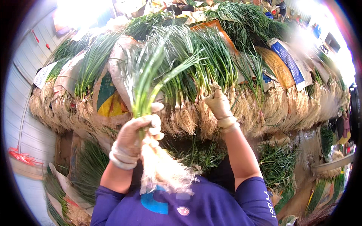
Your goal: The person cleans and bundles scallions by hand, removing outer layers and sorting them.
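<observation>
My left hand [140, 132], in a pale glove, is wrapped round a bunch of green garlic [145, 92]. Its long leaves point up and away, while its pale roots [164, 167] hang toward my chest. Farther right, my gloved right hand [220, 103] reaches into the row of green garlic [201, 81] on the heap. Its fingers are closed at the stem bases, just above the roots; some fingertips are hidden among the stems. Several small whitish bulbs show between the two hands.
More root-fringed bunches [299, 105] line the heap's near edge, with sacks [122, 67] and a blue-white sack [288, 62] among them. Loose greens [277, 165] lie below the heap. A pale panelled wall [36, 86] stands at left, a metal bar [333, 164] at right.
</observation>
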Action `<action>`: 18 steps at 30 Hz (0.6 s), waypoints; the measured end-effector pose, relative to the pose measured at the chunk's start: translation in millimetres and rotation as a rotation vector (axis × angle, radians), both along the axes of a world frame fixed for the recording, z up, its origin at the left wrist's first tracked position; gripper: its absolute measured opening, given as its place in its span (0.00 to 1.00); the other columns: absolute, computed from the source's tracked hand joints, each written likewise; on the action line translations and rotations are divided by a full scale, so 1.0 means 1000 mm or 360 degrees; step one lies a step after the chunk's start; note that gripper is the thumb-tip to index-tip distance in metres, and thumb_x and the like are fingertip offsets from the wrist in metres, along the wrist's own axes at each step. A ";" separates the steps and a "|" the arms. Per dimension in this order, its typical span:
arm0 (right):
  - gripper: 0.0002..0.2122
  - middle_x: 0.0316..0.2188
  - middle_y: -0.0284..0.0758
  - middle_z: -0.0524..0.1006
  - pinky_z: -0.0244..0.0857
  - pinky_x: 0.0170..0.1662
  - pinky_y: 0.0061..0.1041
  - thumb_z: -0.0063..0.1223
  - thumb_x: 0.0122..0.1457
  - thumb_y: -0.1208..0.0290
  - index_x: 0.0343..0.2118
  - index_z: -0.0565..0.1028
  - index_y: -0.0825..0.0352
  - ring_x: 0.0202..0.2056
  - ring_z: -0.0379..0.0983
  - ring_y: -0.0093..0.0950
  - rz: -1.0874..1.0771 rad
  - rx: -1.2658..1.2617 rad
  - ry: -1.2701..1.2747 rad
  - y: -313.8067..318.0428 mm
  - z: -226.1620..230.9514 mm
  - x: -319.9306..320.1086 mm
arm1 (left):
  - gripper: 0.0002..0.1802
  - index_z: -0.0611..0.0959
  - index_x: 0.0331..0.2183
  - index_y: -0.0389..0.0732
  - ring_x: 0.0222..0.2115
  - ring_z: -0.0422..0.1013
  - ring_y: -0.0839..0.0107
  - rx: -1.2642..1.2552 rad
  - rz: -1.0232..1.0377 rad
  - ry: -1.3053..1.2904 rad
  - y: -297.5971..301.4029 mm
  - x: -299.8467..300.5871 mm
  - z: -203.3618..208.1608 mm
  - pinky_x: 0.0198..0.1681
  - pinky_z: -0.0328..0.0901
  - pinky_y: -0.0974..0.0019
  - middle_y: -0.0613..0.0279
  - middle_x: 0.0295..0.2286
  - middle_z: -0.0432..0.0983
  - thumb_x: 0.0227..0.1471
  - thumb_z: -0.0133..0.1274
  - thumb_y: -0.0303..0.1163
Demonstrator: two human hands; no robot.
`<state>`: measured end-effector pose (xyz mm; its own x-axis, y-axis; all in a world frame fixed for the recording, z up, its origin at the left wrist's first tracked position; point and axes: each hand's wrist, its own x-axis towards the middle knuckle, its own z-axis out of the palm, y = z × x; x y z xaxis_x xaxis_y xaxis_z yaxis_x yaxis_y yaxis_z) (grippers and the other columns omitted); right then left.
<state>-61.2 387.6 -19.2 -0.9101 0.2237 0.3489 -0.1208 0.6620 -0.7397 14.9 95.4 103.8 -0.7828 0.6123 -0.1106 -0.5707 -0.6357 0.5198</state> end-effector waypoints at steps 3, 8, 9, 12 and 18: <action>0.18 0.23 0.22 0.66 0.59 0.26 0.11 0.52 0.53 0.77 0.49 0.66 0.66 0.21 0.60 0.14 0.0562 -0.1164 -0.0229 -0.008 0.046 0.038 | 0.23 0.69 0.49 0.33 0.30 0.73 0.68 0.0135 -0.0020 0.0161 -0.022 0.011 0.023 0.28 0.74 0.70 0.53 0.32 0.72 0.48 0.49 0.25; 0.03 0.24 0.31 0.74 0.65 0.24 0.16 0.51 0.56 0.75 0.32 0.71 0.66 0.22 0.69 0.18 0.0397 -0.1318 -0.0492 -0.033 0.036 0.078 | 0.14 0.74 0.38 0.32 0.30 0.73 0.67 -0.0337 0.0097 0.0040 0.016 0.015 -0.007 0.23 0.72 0.68 0.48 0.35 0.73 0.46 0.52 0.26; 0.04 0.23 0.33 0.74 0.67 0.26 0.21 0.52 0.56 0.73 0.31 0.72 0.67 0.23 0.70 0.19 0.0325 -0.0881 -0.0317 -0.046 0.032 0.089 | 0.14 0.74 0.37 0.33 0.27 0.74 0.67 -0.0417 0.0047 0.0019 0.021 0.014 -0.019 0.23 0.72 0.68 0.50 0.33 0.73 0.46 0.52 0.26; 0.04 0.20 0.34 0.74 0.66 0.28 0.22 0.54 0.54 0.74 0.30 0.74 0.68 0.23 0.70 0.21 0.0497 -0.0404 -0.0084 -0.074 0.043 0.130 | 0.14 0.74 0.37 0.34 0.17 0.72 0.68 -0.0504 -0.0100 -0.0108 0.037 0.011 -0.048 0.23 0.71 0.68 0.56 0.23 0.75 0.45 0.52 0.27; 0.06 0.25 0.41 0.77 0.69 0.31 0.27 0.56 0.52 0.75 0.34 0.75 0.68 0.27 0.75 0.38 0.0115 0.0320 -0.0141 -0.023 0.020 0.127 | 0.12 0.76 0.37 0.33 0.37 0.73 0.61 -0.0097 -0.0135 -0.0358 0.044 0.015 -0.081 0.46 0.67 0.56 0.49 0.43 0.72 0.47 0.51 0.23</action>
<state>65.9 364.3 0.6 -0.9503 0.0907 0.2977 -0.1137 0.7893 -0.6034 29.9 139.3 22.5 -0.6804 0.6615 -0.3153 -0.7264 -0.5520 0.4095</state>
